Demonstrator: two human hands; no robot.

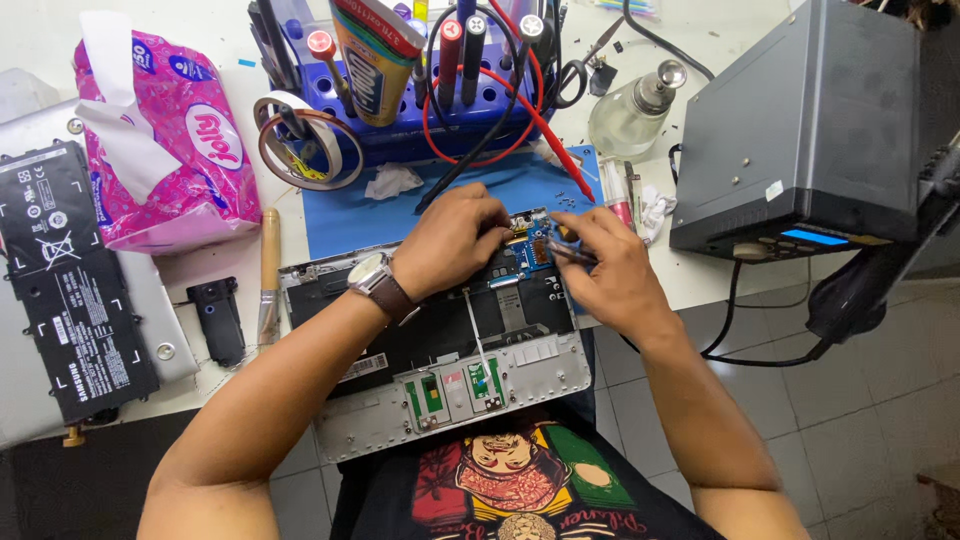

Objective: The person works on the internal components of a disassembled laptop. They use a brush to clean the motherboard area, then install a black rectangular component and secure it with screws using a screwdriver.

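An opened laptop base (pixel 440 350) was worked on at the table's near edge, partly overhanging it.

A small blue circuit board (pixel 533 245) inside it was pinched by the left hand (pixel 450 240); a thin dark tool (pixel 572 254) was gripped by the right hand (pixel 610 270). The work was hemmed in by a blue mat (pixel 380 215), tool rack (pixel 420 120), tissue pack (pixel 160 130), black battery (pixel 70 270) and grey machine (pixel 800 120).

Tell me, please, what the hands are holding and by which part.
The right hand pinches a slim dark tool by its shaft; the left hand presses on the small blue circuit board.
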